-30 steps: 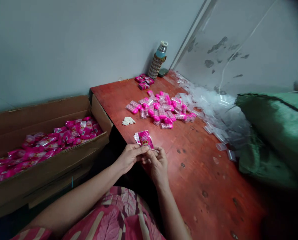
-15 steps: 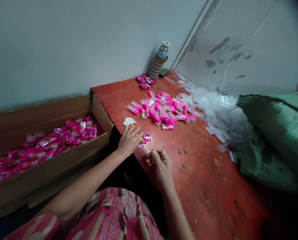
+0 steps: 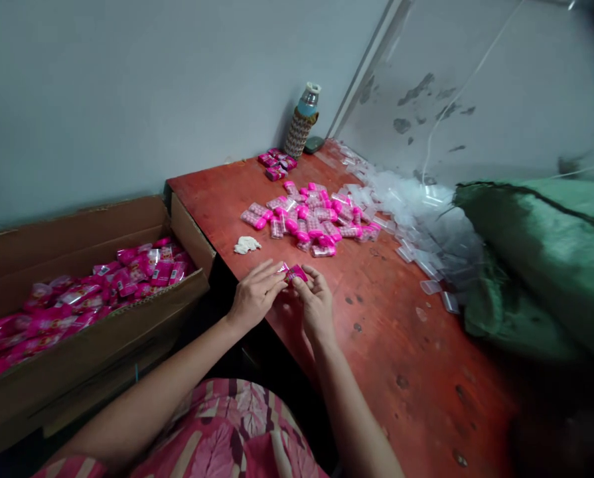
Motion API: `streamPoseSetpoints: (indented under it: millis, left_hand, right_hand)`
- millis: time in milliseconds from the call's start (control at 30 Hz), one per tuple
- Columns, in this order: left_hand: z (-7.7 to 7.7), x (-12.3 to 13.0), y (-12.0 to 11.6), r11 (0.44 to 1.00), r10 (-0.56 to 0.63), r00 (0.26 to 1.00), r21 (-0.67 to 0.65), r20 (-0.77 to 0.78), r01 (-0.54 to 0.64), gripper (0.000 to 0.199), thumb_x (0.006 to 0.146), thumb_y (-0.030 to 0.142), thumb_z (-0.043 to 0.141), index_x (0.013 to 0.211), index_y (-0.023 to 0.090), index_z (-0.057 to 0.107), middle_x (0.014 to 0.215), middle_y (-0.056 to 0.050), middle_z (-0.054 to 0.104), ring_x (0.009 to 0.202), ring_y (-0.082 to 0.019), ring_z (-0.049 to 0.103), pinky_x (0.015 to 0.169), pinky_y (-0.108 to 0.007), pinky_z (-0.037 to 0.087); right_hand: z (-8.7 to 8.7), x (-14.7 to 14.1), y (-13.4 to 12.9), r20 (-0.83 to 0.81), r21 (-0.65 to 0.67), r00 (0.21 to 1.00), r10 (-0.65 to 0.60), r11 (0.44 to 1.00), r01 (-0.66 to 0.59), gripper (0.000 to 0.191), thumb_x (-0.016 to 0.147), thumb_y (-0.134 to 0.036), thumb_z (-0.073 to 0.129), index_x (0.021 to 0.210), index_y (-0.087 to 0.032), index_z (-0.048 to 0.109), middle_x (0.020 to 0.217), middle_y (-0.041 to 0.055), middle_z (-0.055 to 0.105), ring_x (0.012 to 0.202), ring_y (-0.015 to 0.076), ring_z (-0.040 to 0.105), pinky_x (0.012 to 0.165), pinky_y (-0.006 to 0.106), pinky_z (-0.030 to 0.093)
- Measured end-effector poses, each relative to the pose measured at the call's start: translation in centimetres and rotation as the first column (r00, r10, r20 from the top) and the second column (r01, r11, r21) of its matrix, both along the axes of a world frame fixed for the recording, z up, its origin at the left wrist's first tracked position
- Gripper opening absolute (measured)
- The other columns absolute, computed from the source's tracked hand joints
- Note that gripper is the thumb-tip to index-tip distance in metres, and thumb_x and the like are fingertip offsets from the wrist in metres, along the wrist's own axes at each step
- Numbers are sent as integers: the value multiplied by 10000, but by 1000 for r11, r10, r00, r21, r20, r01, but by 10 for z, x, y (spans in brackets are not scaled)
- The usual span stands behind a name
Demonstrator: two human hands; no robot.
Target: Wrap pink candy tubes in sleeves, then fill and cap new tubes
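Observation:
Near the table's front edge, both hands meet at a small glossy pink printed label (image 3: 295, 273). My left hand (image 3: 255, 295) pinches its left end between thumb and fingers. The right end is gripped by my right hand (image 3: 316, 309), thumb on top. Whether it is one piece or several cannot be made out, since fingers cover part of it. Just beyond my left fingers lies a crumpled white lump (image 3: 247, 245). Farther back is a pile of clear containers with pink caps (image 3: 321, 216), filled with small pink pieces.
To the left, an open cardboard box (image 3: 127, 325) holds many pink-wrapped packs (image 3: 142, 269). Bundles of pink labels (image 3: 277, 166) and a flask in a knitted cover (image 3: 301, 123) stand at the back of the red table (image 3: 396, 332). Clear plastic sleeves (image 3: 426, 226) spill from a green sack (image 3: 525, 265).
My right hand has moved up and left to the pink label and taken hold of it. The label, flat on the table earlier, is now between both hands. The view has shifted slightly.

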State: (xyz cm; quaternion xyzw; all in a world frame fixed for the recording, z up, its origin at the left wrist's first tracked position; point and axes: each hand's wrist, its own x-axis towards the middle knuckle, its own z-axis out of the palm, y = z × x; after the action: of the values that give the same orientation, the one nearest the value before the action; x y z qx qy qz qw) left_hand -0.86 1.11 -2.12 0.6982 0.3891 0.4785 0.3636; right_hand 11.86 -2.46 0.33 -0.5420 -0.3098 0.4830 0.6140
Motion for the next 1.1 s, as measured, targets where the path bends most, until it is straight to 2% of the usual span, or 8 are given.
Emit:
streamPoseSetpoints:
  millis: [100, 300, 533, 600, 667, 767, 967, 1100]
  left_hand:
    - [10, -4, -5, 948, -52, 986, -302, 161, 99, 367, 779, 337, 569, 1110, 184, 607, 1067, -80, 651, 983, -232, 591, 890, -406, 448]
    - [14, -15, -1, 592, -52, 878, -693, 475, 410, 288, 690, 375, 653, 766, 100, 691, 720, -51, 671, 685, -157, 624, 711, -329, 526]
    - [8, -24, -3, 591, 105, 896, -752, 431, 292, 300, 657, 381, 674, 773, 105, 699, 736, -66, 679, 689, -150, 620, 652, -274, 523]
    - [6, -29, -3, 602, 179, 890, -762, 420, 239, 301, 652, 373, 680, 778, 100, 698, 741, -68, 678, 689, -148, 618, 646, -271, 527]
    - [5, -33, -2, 604, 225, 881, -769, 417, 209, 296, 640, 358, 695, 774, 94, 697, 741, -68, 675, 685, -143, 615, 644, -267, 531]
    - [4, -36, -1, 576, 253, 868, -787, 428, 220, 281, 616, 333, 720, 757, 91, 697, 729, -65, 671, 662, -131, 610, 616, -245, 532]
    - [6, -31, -1, 481, 332, 814, -828, 476, 288, 247, 555, 294, 766, 672, 93, 683, 651, -46, 653, 591, -114, 598, 549, -219, 525]
    - [8, -30, -1, 471, 356, 799, -832, 484, 294, 243, 552, 291, 770, 667, 95, 681, 650, -48, 653, 577, -110, 593, 524, -210, 518]
  right_hand:
    - [9, 4, 6, -20, -14, 999, 28, 1000, -28, 336, 691, -221, 669, 980, -191, 502, 740, -22, 642, 608, 94, 583, 603, 223, 459]
    - [16, 11, 13, 55, -128, 981, 183, 976, -175, 435, 593, -248, 740, 944, -172, 493, 638, -28, 637, 538, 118, 580, 523, 227, 430]
    - [-2, 10, 27, 341, -162, 918, 203, 974, -155, 429, 628, -383, 699, 946, -181, 495, 589, -41, 578, 521, 144, 564, 511, 252, 417]
    - [-10, 11, 29, 606, -188, 773, 186, 978, -88, 407, 666, -408, 664, 976, -189, 515, 652, -10, 596, 603, 176, 584, 566, 284, 428]
    - [-14, 15, 30, 845, -193, 496, 202, 979, -70, 364, 696, -417, 637, 977, -200, 553, 775, 38, 623, 741, 212, 590, 648, 316, 427]
    - [-9, 28, 34, 967, -167, 176, 185, 979, -115, 326, 747, -438, 583, 973, -203, 592, 971, 89, 606, 907, 235, 552, 740, 327, 414]
    - [18, 74, 77, 998, -25, -54, 30, 995, 92, 340, 825, -379, 479, 1089, -179, 557, 1076, 124, 568, 992, 260, 504, 776, 342, 398]
    - [15, 94, 102, 989, -133, -50, 139, 985, 108, 326, 801, -303, 499, 1088, -167, 575, 1029, 142, 599, 924, 266, 552, 730, 333, 398]
